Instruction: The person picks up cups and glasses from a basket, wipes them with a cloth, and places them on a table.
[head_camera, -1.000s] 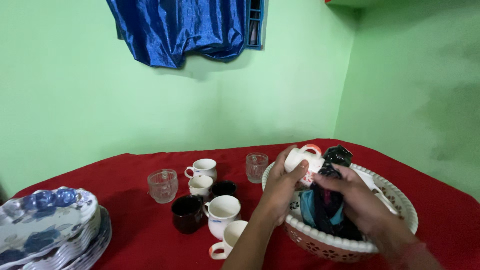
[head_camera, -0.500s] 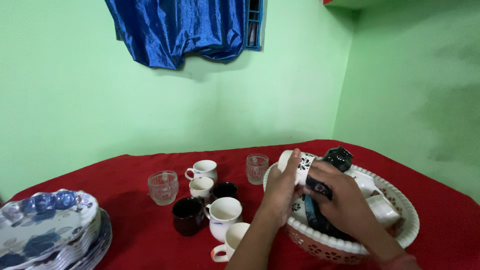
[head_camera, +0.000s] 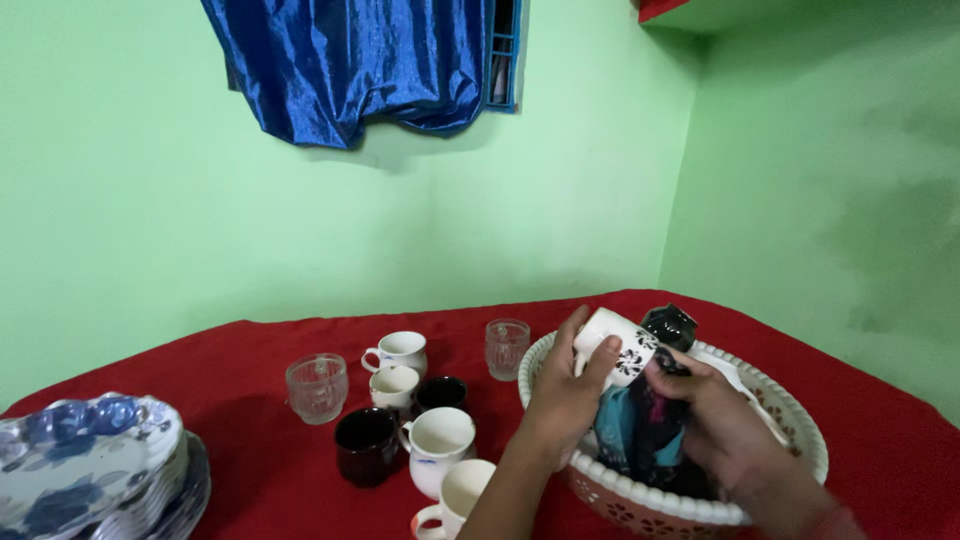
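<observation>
Left hand (head_camera: 562, 395) is closed around a white flower-patterned cup (head_camera: 615, 345) over the basket (head_camera: 640, 497), while right hand (head_camera: 715, 425) clenches a dark cloth (head_camera: 645, 435) against the cup.

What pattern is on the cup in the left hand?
White cup with a black floral print, clearest in the head view.

Green walls (head_camera: 300, 230) meet at a corner; a blue curtain (head_camera: 350, 60) is hung above a red-clothed table (head_camera: 230, 350).

Home: cups (head_camera: 415, 400), plates (head_camera: 90, 470), red-clothed table (head_camera: 250, 350).
</observation>
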